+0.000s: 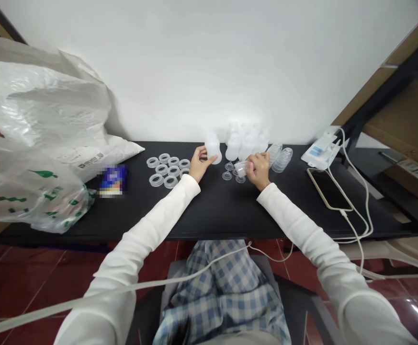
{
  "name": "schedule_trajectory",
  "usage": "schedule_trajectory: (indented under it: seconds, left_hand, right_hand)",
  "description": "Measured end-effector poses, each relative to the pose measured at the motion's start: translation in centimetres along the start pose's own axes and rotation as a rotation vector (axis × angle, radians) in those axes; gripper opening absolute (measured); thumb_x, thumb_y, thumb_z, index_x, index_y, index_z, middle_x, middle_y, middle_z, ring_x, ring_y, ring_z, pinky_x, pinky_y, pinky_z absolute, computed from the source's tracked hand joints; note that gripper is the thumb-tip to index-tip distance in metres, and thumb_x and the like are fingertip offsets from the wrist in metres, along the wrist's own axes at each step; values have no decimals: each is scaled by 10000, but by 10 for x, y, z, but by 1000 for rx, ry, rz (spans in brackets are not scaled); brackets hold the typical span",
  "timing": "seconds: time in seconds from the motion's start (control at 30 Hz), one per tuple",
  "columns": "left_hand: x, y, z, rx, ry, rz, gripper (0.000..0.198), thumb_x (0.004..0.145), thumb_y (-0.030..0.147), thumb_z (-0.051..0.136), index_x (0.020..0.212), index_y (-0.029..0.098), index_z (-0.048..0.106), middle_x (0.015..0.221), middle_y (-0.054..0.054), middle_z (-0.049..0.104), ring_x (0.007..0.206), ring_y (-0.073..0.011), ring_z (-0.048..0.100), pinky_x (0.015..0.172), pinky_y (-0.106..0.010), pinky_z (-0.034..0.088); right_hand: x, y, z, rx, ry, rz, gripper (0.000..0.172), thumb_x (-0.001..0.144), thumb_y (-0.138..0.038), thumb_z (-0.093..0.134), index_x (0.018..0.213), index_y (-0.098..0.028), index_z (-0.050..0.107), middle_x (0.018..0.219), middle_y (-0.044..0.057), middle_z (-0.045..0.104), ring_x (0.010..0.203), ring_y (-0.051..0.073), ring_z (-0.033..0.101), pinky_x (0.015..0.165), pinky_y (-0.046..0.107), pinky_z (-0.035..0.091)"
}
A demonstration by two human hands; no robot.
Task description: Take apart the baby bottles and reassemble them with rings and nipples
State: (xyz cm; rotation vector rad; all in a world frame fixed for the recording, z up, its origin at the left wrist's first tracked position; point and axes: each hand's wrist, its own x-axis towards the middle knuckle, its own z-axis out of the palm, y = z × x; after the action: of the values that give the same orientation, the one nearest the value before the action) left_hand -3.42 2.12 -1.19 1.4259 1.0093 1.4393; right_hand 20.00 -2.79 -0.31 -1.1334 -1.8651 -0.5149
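Observation:
My left hand (199, 164) rests on the black table (216, 211) with its fingers wrapped round a frosted plastic bottle (212, 146) that stands upright. My right hand (258, 169) is closed on a small clear plastic piece (241, 168) held just above the table. Small clear discs (227, 175) lie between the two hands. A cluster of frosted bottles (246, 139) stands behind, against the wall. Several translucent rings (167, 168) lie in rows left of my left hand.
Stacked clear cups (281, 158) lie right of my right hand. A phone (328, 189) on a white cable and a white charger box (320, 150) sit at the right. Large plastic bags (32, 143) and a blue packet (113, 180) fill the left end.

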Motion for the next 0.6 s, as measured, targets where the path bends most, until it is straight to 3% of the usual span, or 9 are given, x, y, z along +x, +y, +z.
schedule_trajectory:
  seconds: [0.17, 0.6]
  left_hand:
    - [-5, -8, 0, 346, 32, 33, 491, 701, 258, 817, 1133, 219, 587, 1174, -83, 677, 1002, -201, 575, 827, -325, 478]
    - [-11, -19, -2, 471, -7, 107, 484, 790, 332, 766, 1190, 214, 522, 1186, -101, 535, 1058, -218, 592, 838, -369, 559]
  right_hand:
    - [-3, -5, 2, 48, -44, -32, 353, 977, -366, 319, 737, -222, 535, 632, 17, 515, 618, 191, 446, 784, 408, 352]
    - [-2, -18, -1, 130, -215, -159, 245, 935, -338, 411, 816, -213, 586, 655, 5, 565, 597, 168, 452, 798, 393, 367]
